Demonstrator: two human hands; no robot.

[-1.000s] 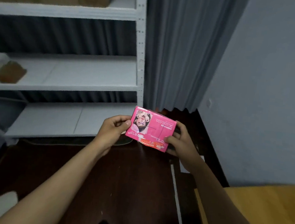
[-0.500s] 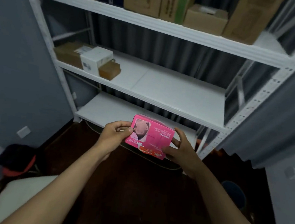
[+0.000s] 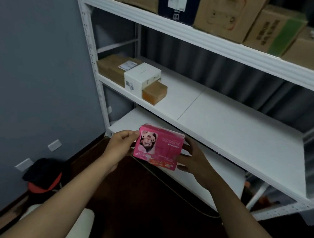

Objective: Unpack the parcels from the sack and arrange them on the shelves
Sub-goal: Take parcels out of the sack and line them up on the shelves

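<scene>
I hold the pink box (image 3: 159,147) at lower centre of the frame, my left hand (image 3: 120,148) pinching one end and my right hand (image 3: 192,159) curled round the other, so I judge the next move is setting it on the middle shelf (image 3: 227,128) beside the parcels (image 3: 135,79) at upper left.

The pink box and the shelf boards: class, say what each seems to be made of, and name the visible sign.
Pink box, held between the left hand and right hand: probably printed card, perhaps film-wrapped; flat faces, crisp edges, slight sheen. Shelf boards: smooth white panels, likely painted or laminated board; matte surface with a visible seam. The exact material is unclear.
</scene>
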